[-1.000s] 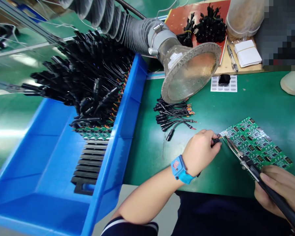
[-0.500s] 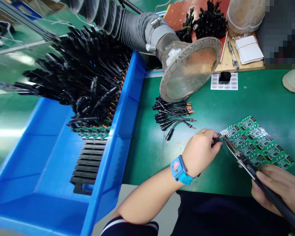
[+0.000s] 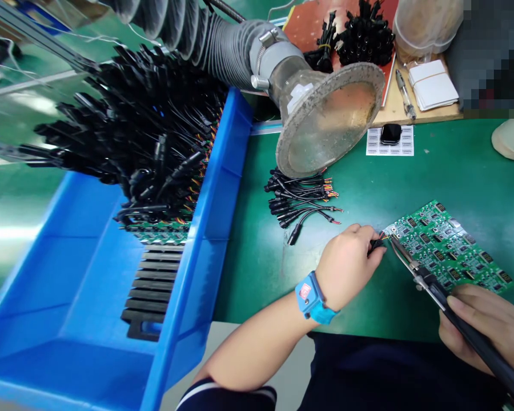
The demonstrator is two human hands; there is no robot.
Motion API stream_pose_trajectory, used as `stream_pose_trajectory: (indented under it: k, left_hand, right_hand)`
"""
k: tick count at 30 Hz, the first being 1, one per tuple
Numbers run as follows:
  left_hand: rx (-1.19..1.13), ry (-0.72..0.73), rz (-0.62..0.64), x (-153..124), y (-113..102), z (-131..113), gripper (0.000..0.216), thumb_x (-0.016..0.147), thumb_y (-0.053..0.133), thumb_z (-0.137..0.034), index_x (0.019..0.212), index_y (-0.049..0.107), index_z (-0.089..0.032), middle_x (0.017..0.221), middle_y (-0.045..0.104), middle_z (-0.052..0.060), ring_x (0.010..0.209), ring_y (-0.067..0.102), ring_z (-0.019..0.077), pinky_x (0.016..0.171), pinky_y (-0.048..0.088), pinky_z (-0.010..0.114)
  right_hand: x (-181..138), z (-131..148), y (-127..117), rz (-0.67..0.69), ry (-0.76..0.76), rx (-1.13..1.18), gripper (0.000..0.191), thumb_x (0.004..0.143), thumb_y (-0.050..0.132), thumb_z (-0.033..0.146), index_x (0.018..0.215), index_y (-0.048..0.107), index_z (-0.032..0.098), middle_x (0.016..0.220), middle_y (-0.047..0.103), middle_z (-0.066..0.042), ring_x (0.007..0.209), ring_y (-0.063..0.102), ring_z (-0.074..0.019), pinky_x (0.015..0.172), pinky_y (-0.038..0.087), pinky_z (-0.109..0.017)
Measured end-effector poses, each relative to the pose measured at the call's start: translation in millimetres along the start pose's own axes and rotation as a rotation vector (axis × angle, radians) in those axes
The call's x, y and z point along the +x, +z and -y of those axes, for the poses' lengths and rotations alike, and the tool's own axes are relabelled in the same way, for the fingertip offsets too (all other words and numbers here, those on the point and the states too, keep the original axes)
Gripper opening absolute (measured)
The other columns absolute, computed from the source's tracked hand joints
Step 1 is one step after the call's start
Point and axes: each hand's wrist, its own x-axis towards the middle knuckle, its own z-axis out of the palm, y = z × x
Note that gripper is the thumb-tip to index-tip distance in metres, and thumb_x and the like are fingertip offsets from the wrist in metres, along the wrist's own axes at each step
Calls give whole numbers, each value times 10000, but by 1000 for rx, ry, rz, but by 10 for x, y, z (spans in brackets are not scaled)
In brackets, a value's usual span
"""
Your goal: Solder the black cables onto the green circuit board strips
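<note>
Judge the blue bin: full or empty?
Neither, partly filled: black cables crowd one end of the bin, but blue floor shows elsewhere.

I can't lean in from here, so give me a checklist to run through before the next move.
1. Black cable held in the left hand, at the left corner of the circuit board: ok.
2. Soldering iron held in the right hand, tip close to the coloured wires: ok.
3. Coloured wires joined to the circuit board: cannot tell, too small to see.
4. Wrist strap on the left wrist: ok.
5. Funnel directly over the circuit board: not ok, it is off to the left, by the loose cables.
6. Loose cables apart from the soldering iron: ok.
</note>
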Motion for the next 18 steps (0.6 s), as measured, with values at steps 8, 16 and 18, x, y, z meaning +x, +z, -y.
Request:
stream_pose_trajectory:
  k: [8, 16, 18]
  left_hand:
    - [39, 16, 13, -2, -18, -5, 105, 785, 619, -204, 883, 631, -165, 731, 548, 7, 579, 525, 122, 550, 454, 248]
    - [-4, 24, -16, -9, 4, 1, 158, 788, 614, -176, 943, 636, -153, 766, 550, 17, 601, 530, 116, 581, 489, 251]
    - [-7, 27, -14, -9, 8, 4, 163, 787, 617, -175, 946, 636, -148, 763, 548, 18, 598, 528, 116, 579, 489, 253]
  right_hand:
    - [68, -14, 1, -2, -39, -38, 208, 796, 494, 60, 979, 494, 159, 569, 553, 11, 531, 570, -130, 494, 496, -265]
    - [-35, -27, 28, 4, 36, 16, 263, 779, 519, 49, 1015, 491, 161, 605, 556, 10, 570, 573, -133, 530, 499, -294]
    - [-26, -26, 27, 12, 34, 9, 260, 778, 517, 50, 1012, 496, 162, 617, 564, 4, 576, 579, -137, 529, 500, -297]
